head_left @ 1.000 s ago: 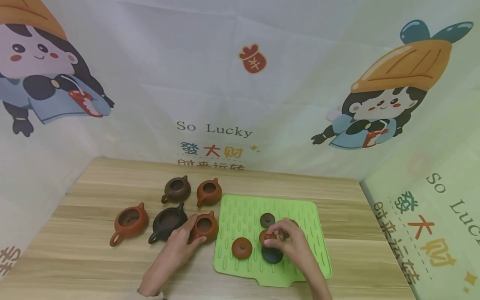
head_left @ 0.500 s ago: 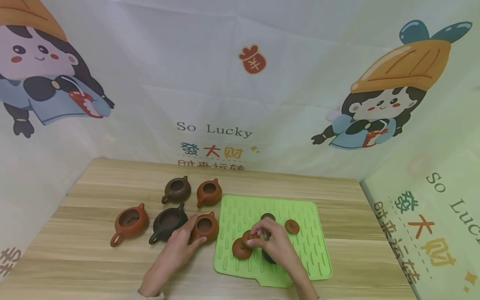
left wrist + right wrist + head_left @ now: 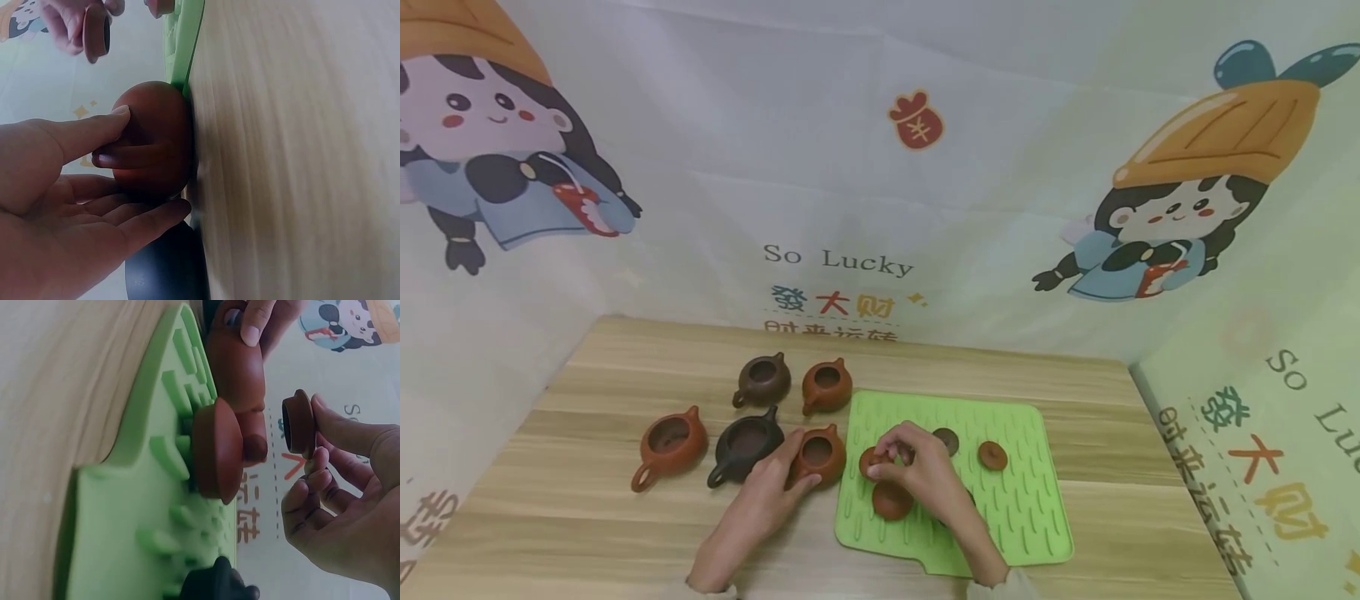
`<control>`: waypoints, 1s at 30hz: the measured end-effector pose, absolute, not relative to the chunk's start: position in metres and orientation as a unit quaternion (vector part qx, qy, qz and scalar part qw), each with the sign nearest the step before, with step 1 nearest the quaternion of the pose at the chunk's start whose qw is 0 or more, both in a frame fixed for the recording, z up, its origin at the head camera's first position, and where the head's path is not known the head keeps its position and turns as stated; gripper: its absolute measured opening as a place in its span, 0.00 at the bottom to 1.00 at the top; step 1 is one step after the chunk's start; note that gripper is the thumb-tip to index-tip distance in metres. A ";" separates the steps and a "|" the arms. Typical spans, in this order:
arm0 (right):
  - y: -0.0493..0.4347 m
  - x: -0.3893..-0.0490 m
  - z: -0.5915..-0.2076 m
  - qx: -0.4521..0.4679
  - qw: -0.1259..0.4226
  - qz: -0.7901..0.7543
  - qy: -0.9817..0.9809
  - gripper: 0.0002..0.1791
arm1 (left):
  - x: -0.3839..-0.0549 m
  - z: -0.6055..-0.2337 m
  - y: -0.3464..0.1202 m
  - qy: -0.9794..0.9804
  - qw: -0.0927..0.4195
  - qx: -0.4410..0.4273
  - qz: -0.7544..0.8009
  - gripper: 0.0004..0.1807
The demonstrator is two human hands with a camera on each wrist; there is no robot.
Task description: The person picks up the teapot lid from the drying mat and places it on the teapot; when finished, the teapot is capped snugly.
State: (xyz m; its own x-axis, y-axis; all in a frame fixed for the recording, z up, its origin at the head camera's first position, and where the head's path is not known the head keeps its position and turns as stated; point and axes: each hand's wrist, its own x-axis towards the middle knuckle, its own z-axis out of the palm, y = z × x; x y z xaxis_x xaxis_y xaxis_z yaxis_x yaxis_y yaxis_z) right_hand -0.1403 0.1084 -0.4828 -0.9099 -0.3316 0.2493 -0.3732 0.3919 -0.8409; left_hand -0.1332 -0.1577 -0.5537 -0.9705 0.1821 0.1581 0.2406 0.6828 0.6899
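My left hand (image 3: 762, 493) steadies a small reddish-brown teapot (image 3: 153, 112) without a lid, thumb on one side and fingers on the other. It stands on the table beside the mat's left edge, its handle towards me in the left wrist view. Between thumb and fingers, my right hand (image 3: 928, 477) pinches a reddish-brown teapot lid (image 3: 301, 424). This lid is held up above the mat's left part, hollow underside facing down, close to the teapot. Below the right hand a larger reddish-brown lid (image 3: 892, 502) rests on the green mat (image 3: 1026, 521).
Left of the held teapot stands a black teapot (image 3: 766, 437), then a reddish-brown one (image 3: 681, 458). Behind are a dark brown teapot (image 3: 777, 393) and an orange-brown one (image 3: 829, 403), all lidless. A dark brown lid (image 3: 951, 442), a reddish lid (image 3: 992, 456) and a mostly hidden black lid (image 3: 215, 584) lie on the mat.
My right hand has carried the pinched lid leftwards, from over the black lid, past the larger reddish lid, towards the held teapot. The left hand stays on its teapot. The head view has shifted slightly.
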 end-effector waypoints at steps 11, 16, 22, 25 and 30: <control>0.083 -0.153 -0.470 0.199 -0.008 0.490 -0.849 0.10 | -0.133 -0.556 -0.157 -0.915 0.044 -0.114 -0.385 0.42; 0.072 -0.160 -0.473 0.207 -0.002 0.489 -0.847 0.10 | -0.133 -0.556 -0.157 -0.916 0.042 -0.116 -0.382 0.41; 0.061 -0.166 -0.476 0.213 0.001 0.483 -0.849 0.10 | -0.135 -0.557 -0.156 -0.919 0.045 -0.121 -0.373 0.41; 0.055 -0.167 -0.476 0.218 -0.001 0.482 -0.849 0.11 | -0.136 -0.557 -0.156 -0.920 0.041 -0.120 -0.371 0.41; 0.044 -0.167 -0.475 0.227 0.000 0.478 -0.848 0.11 | -0.134 -0.558 -0.157 -0.918 0.042 -0.118 -0.376 0.41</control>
